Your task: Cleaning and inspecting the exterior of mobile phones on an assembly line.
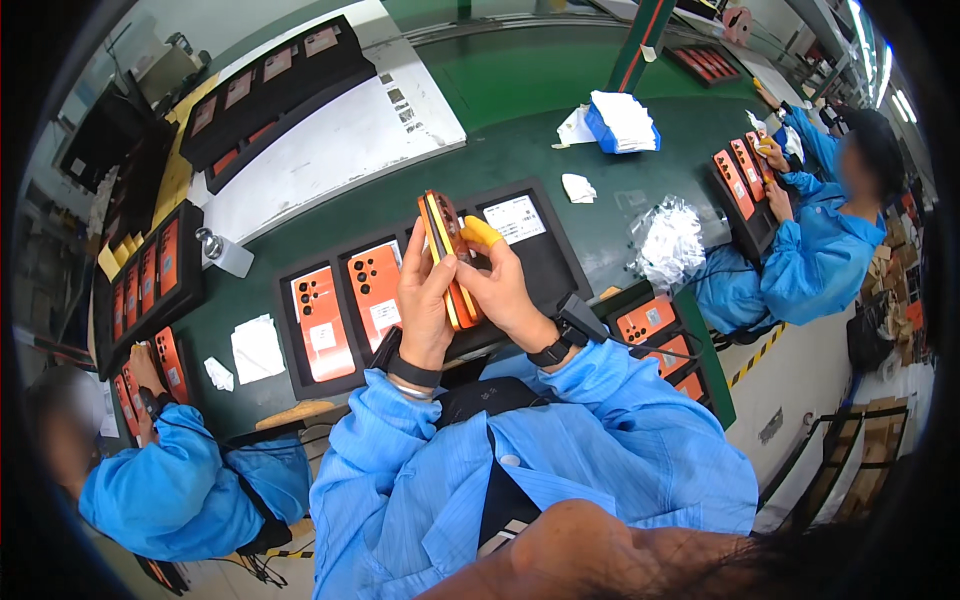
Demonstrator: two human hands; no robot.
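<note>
Both my hands hold an orange smartphone [437, 228] upright over the black foam tray [556, 268], turned nearly edge-on. My left hand [424, 305] wraps its left side, thumb near the edge. My right hand [503, 292] grips the other side; a yellow finger cot [482, 231] covers one fingertip. Dark round camera lenses show near the phone's top, partly behind my fingers. To the left in the tray lie an orange phone [320, 345] and a second orange phone [371, 281], both lens side up with white labels. A white label sheet [513, 219] lies in the tray's right part.
Left are a white dispenser bottle [229, 256], a white cloth [258, 348] and another phone tray [187, 212]. Right are crumpled clear film [668, 240] and a blue box of white wipes [622, 124]. Co-workers in blue handle phones at left [185, 490] and right [815, 250].
</note>
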